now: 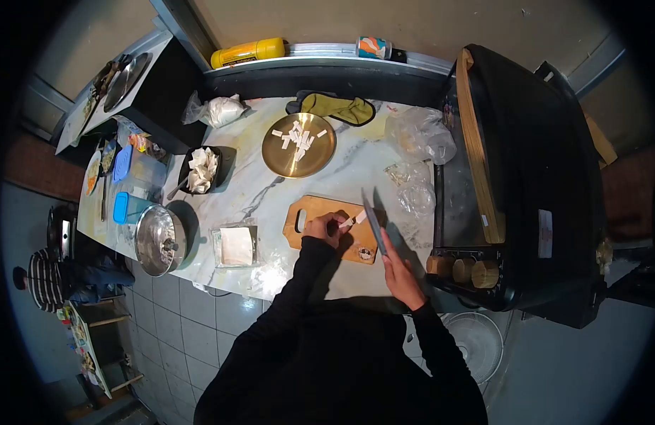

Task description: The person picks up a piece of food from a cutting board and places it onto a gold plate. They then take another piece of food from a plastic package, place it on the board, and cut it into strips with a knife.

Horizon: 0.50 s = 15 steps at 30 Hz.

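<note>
A wooden cutting board with a slot handle lies on the marble-patterned table in front of me. On it my left hand is closed, its fingertips at a small white strip. Another white piece lies just right of it, beside the blade. My right hand grips a knife by its handle, the blade pointing away from me over the board's right side. Beyond the board, a round gold plate bears several white strips. Left of the board sits a square white stack in clear plastic.
A black bowl of white folded pieces, a steel bowl and blue-lidded containers stand left. Plastic bags and a large black oven are right. A green-black cloth lies behind the plate. Another person is far left.
</note>
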### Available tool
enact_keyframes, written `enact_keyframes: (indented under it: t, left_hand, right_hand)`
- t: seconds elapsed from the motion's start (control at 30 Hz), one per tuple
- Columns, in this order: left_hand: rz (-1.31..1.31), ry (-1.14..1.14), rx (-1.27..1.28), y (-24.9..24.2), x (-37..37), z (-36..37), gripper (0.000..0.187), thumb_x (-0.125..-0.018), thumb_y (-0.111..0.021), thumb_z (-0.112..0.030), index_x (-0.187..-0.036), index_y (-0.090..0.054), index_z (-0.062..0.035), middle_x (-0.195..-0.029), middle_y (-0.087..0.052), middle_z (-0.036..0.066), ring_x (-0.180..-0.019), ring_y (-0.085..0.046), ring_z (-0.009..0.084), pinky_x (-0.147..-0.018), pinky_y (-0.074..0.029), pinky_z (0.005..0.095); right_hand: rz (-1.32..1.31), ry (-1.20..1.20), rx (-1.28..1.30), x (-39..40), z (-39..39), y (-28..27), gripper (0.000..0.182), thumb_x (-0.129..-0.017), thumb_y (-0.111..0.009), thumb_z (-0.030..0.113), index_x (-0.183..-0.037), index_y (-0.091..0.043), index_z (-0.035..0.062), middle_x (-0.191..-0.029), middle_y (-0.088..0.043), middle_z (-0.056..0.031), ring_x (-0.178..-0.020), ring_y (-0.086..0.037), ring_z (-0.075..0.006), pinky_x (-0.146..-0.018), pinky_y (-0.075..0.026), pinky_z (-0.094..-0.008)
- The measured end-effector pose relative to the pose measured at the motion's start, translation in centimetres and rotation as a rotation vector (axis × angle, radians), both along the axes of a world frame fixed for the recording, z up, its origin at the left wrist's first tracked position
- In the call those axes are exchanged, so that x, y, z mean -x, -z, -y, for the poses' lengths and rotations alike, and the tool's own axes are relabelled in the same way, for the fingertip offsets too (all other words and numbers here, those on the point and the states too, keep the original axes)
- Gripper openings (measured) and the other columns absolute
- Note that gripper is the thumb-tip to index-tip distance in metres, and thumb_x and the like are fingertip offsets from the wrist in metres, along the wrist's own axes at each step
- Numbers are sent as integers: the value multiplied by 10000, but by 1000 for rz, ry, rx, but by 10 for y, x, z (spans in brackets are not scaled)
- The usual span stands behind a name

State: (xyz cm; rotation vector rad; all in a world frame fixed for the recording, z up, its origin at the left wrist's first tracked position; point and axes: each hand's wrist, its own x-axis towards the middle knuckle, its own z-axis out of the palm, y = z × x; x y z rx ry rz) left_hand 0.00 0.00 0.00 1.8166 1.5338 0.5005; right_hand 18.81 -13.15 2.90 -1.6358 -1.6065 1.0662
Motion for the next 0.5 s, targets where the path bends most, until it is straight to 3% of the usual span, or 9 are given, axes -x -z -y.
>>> enact_keyframes:
  t: [0.07, 0.17, 0.37, 0.5]
  left_hand:
    - [139, -19, -36, -1, -2, -3, 162, -767, -777, -168, -909, -729, -106, -762, -709, 88, -712, -694, 202, -677, -530, 304]
    - [224, -42, -23, -2, -13, -12, 147, -756, -785, -150, -882, -726, -101, -739, -698, 89, -698, -688, 202, -665, -524, 295]
    - [98, -39, -141, -3, -42, -1, 169, -834, -712, -243, -891, -715, -84, -804, -704, 131, -765, -674, 333, -712, -528, 398]
    - [55, -29, -177, -15, -45, 8, 202, -834, -701, -238, -954, -695, -77, -924, -689, 138, -853, -658, 342, -746, -511, 407]
  right_hand:
    - [-20, 116, 45, -3, -1, -10, 597, -955, -440, 30, -1505, -248, 157, -1390, -446, -214, -1121, -527, -450, -834, -465, -308]
    - [-42, 162, -84, -6, -3, 9, 613, -939, -444, 2, -1501, -260, 163, -1366, -460, -223, -1059, -536, -471, -798, -476, -325]
    - [-22, 173, -201, -6, 1, 15, 638, -928, -452, -19, -1502, -258, 181, -1352, -470, -230, -1048, -540, -472, -790, -482, -341]
    - [-71, 177, 21, -8, 8, 14, 652, -930, -457, -11, -1505, -250, 216, -1333, -489, -235, -1015, -546, -488, -785, -484, -357]
